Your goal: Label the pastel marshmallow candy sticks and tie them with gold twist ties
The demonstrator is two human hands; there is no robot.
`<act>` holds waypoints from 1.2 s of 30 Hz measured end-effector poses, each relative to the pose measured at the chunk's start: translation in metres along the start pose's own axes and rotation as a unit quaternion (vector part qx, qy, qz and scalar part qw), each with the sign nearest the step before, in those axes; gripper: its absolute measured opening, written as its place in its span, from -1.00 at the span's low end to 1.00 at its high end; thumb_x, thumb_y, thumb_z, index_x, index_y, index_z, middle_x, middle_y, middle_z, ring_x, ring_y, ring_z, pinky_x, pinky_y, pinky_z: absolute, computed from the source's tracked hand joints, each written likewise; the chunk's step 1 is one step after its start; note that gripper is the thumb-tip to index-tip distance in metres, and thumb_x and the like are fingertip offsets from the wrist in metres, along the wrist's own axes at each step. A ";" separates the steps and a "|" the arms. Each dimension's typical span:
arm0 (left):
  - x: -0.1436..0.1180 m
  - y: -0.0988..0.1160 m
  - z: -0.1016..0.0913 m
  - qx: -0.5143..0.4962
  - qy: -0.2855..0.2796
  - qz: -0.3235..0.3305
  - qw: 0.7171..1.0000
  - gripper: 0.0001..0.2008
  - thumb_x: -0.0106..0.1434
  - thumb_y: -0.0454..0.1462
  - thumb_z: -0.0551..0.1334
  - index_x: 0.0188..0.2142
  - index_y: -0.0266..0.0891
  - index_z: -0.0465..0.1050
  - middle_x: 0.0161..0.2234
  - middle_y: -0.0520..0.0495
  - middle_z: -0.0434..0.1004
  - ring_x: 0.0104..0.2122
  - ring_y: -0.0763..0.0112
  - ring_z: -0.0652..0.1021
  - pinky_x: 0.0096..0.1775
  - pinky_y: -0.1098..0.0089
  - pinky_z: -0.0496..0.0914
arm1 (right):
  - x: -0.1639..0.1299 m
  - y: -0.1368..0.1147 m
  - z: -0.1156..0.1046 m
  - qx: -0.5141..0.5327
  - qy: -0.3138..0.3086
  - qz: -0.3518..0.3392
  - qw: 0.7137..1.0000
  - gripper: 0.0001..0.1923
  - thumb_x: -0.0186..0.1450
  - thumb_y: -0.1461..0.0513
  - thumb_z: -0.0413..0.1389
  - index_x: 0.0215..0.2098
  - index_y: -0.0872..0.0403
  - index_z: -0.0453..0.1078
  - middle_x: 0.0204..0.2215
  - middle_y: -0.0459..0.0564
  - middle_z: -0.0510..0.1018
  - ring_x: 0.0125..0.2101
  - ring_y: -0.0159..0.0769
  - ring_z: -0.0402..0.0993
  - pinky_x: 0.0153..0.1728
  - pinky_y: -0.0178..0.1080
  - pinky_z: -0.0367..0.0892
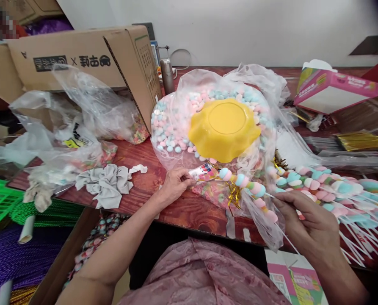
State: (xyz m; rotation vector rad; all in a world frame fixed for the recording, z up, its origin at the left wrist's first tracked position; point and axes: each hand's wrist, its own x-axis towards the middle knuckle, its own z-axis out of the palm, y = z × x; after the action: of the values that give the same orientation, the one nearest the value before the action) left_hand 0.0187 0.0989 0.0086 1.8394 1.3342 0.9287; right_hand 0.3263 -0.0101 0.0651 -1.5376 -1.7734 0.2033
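Observation:
My left hand (175, 185) pinches the end of a small printed plastic wrapper (203, 171). In my right hand (307, 222) is the white stick of a marshmallow skewer (243, 181), threaded with pink, blue and yellow pieces. The skewer's tip lies by the open side of the wrapper; whether it is inside I cannot tell. Gold tinsel (234, 197) hangs just below the skewer. Behind the hands, a yellow wavy-rimmed bowl (225, 127) sits upside down on a large clear bag of marshmallows (169, 127). Many finished-looking skewers (354, 190) are piled beside my right hand.
A cardboard box (81, 59) stands at the back left, with plastic bags (109, 110) of candy before it. Grey cloth (108, 184) lies on the red table. To the right are a pink carton (337, 89) and gold ties (362, 142). A green basket (0, 203) is at the lower left.

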 end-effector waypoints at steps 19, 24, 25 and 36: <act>-0.004 -0.007 0.001 0.023 -0.037 0.130 0.991 -0.87 0.24 -0.31 0.27 -0.45 -0.27 0.49 -0.46 0.00 0.49 -0.43 0.46 0.46 -0.32 0.43 0.31 | 0.042 0.017 0.017 -0.068 -0.135 -0.082 0.985 -0.77 0.36 0.18 -0.02 -0.29 0.05 0.46 -0.38 0.03 0.58 -0.38 -0.21 0.51 -0.34 -0.20 0.34; -0.003 -0.011 0.001 0.101 -0.062 0.200 0.973 -0.82 0.31 -0.33 0.17 -0.38 -0.25 0.54 -0.39 -0.08 0.52 -0.35 0.40 0.50 -0.26 0.41 0.37 | 0.047 0.008 0.012 -0.044 -0.202 0.007 0.978 -0.74 0.34 0.11 -0.01 -0.30 0.03 0.47 -0.47 -0.01 0.56 -0.45 -0.22 0.46 -0.37 -0.21 0.30; -0.003 -0.013 0.000 0.110 -0.064 0.206 0.970 -0.81 0.32 -0.32 0.16 -0.38 -0.24 0.54 -0.38 -0.09 0.52 -0.34 0.39 0.50 -0.25 0.41 0.38 | 0.048 0.008 0.012 -0.038 -0.216 0.021 0.975 -0.73 0.34 0.09 -0.01 -0.32 0.03 0.47 -0.49 -0.01 0.55 -0.47 -0.22 0.45 -0.39 -0.22 0.29; -0.013 -0.005 -0.009 0.117 -0.075 0.232 0.963 -0.75 0.37 -0.25 0.14 -0.36 -0.23 0.57 -0.34 -0.13 0.57 -0.30 0.38 0.54 -0.22 0.40 0.43 | 0.042 0.026 0.005 0.040 -0.260 0.103 0.959 -0.72 0.32 0.05 0.04 -0.30 0.03 0.51 -0.32 -0.01 0.61 -0.31 -0.18 0.50 -0.37 -0.27 0.34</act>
State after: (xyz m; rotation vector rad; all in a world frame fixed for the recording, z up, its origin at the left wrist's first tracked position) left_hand 0.0060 0.0887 0.0067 2.4188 0.9667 0.8639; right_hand 0.3438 0.0365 0.0654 -1.7134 -1.9577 0.8399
